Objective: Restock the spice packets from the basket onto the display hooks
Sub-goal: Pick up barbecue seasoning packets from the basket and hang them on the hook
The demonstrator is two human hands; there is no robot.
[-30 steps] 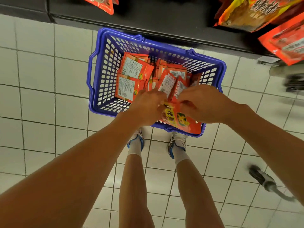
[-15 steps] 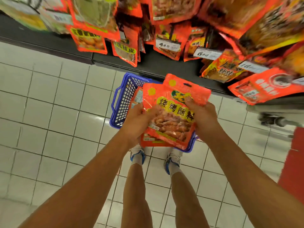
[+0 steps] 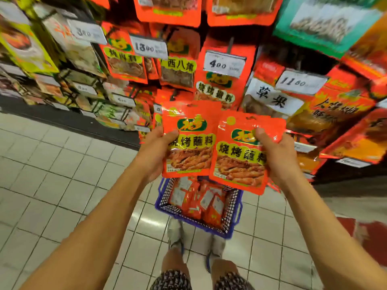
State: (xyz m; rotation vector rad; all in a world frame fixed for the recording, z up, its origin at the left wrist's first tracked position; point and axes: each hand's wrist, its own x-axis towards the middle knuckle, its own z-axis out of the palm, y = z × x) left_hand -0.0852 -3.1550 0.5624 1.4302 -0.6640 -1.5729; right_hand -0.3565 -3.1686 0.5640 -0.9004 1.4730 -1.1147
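My left hand (image 3: 154,152) grips an orange spice packet (image 3: 189,141) by its left edge, thumb across the front. My right hand (image 3: 275,155) holds a second, matching packet (image 3: 238,162) by its right edge, slightly lower and overlapping the first. Both packets are raised in front of the display hooks, just below a hanging row of similar orange packets (image 3: 217,88) under a "400" price tag. The blue basket (image 3: 232,225) stands on the floor below my hands, with several more orange packets inside.
The hook wall is crowded with hanging packets and price tags: "1300" tag (image 3: 149,47) to the upper left, "1160" tag (image 3: 299,82) to the right. White floor tiles (image 3: 62,174) spread to the left. My feet (image 3: 176,237) stand right behind the basket.
Both hands have risen from the basket with the packets, and the stack has split into one packet per hand. My view has tilted up from the floor to the hook wall.
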